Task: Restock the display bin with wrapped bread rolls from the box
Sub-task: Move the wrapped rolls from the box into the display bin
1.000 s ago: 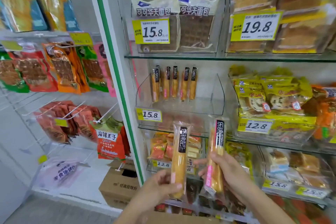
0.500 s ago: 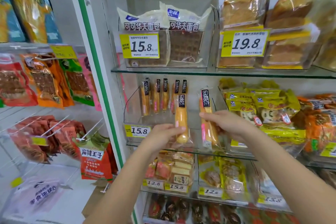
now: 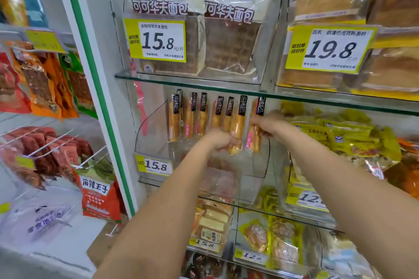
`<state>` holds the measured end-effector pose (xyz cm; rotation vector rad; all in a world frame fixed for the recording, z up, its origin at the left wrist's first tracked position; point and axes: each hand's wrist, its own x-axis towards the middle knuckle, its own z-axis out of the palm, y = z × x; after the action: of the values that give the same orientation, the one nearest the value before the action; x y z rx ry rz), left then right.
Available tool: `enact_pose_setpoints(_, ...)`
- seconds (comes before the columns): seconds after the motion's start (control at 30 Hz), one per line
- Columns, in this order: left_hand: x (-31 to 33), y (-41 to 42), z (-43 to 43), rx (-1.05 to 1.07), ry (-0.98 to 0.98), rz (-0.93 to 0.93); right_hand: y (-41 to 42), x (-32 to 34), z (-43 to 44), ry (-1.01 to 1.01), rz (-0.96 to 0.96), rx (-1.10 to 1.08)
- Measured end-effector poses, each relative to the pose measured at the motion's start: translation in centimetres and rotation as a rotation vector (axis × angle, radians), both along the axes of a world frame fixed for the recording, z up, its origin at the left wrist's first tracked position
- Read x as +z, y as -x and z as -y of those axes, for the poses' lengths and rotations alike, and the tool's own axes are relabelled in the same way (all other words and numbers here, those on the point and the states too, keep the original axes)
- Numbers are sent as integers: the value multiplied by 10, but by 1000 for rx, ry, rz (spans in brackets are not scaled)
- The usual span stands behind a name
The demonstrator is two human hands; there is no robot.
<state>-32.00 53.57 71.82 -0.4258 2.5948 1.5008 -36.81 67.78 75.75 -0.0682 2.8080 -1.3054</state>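
A clear plastic display bin (image 3: 258,174) stands on the middle glass shelf with a 15.8 price tag on its front. Several wrapped bread rolls (image 3: 192,118) stand upright against its back wall. Both arms reach into the bin. My left hand (image 3: 221,140) grips the lower end of one upright wrapped roll (image 3: 238,124) beside that row. My right hand (image 3: 269,123) holds another wrapped roll (image 3: 254,140) just right of it, near the bin's right wall. The box is not in view.
A glass shelf (image 3: 317,97) hangs close above the bin, carrying cocoa waffle bread packs (image 3: 229,36) and toast loaves. Yellow snack packs (image 3: 344,138) fill the neighbouring bin on the right. More bins sit below. A white and green post (image 3: 90,75) and hanging snack bags stand left.
Both hands have moved up and deeper into the bin with their rolls, which now stand at the right end of the row against the back wall. The view has come closer.
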Motion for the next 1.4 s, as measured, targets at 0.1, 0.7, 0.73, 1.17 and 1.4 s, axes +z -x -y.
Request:
enact_pose_setpoints(0.1, -10, 20, -3, 0, 85, -10, 16, -1, 7, -48, -41, -11)
enact_pose_setpoints(0.7, -44, 95, -3, -78, 448, -80, 82, -34, 50, -153, -32, -180)
enact_pose_setpoints(0.73, -48, 98, -4, -96, 465, -88, 84, -35, 51, -166, -37, -179)
enact_pose_setpoints(1.17, -57, 106, -8, -86, 515, -82, 94, -27, 46, -106, -187, -190)
enact_pose_setpoints(1.4, -58, 108, -10, -23, 482, -116, 102, -22, 37, -195, -220, -171)
